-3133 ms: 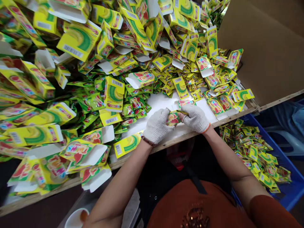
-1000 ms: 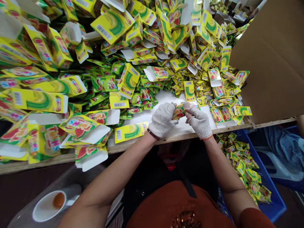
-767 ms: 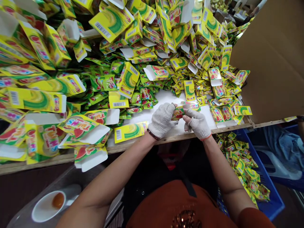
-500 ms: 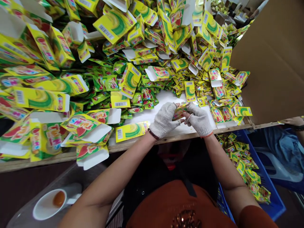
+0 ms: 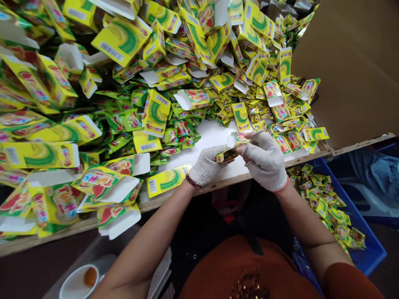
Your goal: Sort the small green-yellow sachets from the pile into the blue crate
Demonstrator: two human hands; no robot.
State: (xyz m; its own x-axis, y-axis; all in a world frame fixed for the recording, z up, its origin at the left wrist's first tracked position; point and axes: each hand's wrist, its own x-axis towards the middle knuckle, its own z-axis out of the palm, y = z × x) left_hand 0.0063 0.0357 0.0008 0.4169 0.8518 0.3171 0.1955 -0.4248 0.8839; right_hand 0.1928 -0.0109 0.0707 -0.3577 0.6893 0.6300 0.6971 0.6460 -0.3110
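Note:
My left hand, in a white knit glove, is closed on a small yellow-green carton held just above the white table top. My right hand, also gloved, pinches the carton's right end and upper flap. Both hands hover near the table's front edge. Around them lie several flat yellow cartons and small green-yellow sachets.
A big heap of open yellow cartons covers the table's left and back. A brown cardboard sheet stands at the right. Below it a blue crate holds several sachets. A white bowl with an orange thing sits at the lower left.
The carton has turned flatter between my hands, and my right hand has come over its right end. The view shifted slightly; a person's hand at the far right is gone.

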